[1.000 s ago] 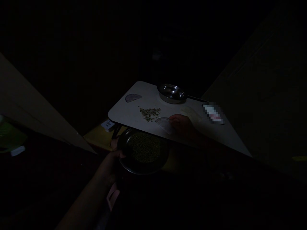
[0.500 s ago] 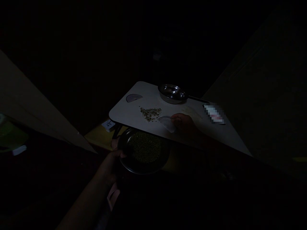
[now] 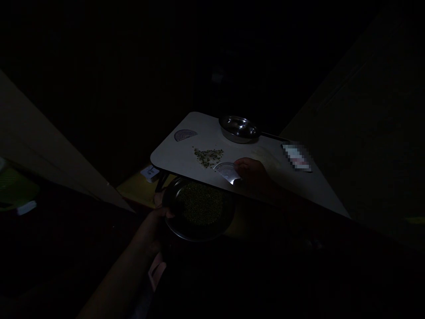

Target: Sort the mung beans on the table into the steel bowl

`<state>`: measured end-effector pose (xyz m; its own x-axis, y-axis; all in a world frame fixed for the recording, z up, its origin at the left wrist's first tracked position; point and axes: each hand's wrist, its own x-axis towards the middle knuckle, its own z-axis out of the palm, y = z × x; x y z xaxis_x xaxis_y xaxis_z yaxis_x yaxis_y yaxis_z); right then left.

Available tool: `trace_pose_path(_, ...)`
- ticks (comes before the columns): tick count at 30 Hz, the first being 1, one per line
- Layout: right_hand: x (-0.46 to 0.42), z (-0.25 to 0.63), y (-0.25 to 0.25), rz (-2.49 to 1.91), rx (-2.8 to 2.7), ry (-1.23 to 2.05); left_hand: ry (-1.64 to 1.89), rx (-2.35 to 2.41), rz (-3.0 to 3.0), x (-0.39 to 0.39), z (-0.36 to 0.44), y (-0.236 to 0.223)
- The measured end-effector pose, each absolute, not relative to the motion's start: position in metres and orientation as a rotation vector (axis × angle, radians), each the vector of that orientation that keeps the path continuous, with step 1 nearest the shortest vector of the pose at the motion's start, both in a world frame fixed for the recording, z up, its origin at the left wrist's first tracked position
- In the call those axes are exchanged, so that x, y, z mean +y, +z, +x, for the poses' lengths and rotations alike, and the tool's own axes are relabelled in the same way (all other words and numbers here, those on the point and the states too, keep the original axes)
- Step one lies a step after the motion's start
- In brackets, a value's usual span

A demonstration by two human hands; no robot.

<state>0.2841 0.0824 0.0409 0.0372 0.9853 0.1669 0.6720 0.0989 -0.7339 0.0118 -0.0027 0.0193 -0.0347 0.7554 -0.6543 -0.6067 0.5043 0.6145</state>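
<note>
Below the near edge of the white tabletop (image 3: 172,158), in the head view, the left hand (image 3: 157,223) is clamped on the side of a dark metal basin (image 3: 187,235), thumb over its rim. Green grains (image 3: 201,206) cover the middle of the basin, whose far part lies under the tabletop's edge.

Above it, the right hand (image 3: 254,172) has its fingers closed on one end of a clear protractor (image 3: 225,169), which is at the tabletop near its front edge; a bright glint shows on its lower corner. Just beyond the protractor, to its left, lies a loose patch of scattered green bits (image 3: 208,157). A second protractor (image 3: 185,135) lies flat farther left, and a shiny steel bowl (image 3: 237,136) stands upright at the back. To the right is a flat object (image 3: 296,157), its face pixelated. A small white box (image 3: 150,173) rests lower left on a yellowish surface (image 3: 133,189). Deep shadow hides the right forearm.
</note>
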Motion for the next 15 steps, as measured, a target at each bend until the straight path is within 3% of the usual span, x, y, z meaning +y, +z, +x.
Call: trace_pose_path(15, 0.094, 0.265, 0.042, -1.593, -1.77, 0.68, 1.0, 1.216, 0.15, -0.002, 0.008, 0.014)
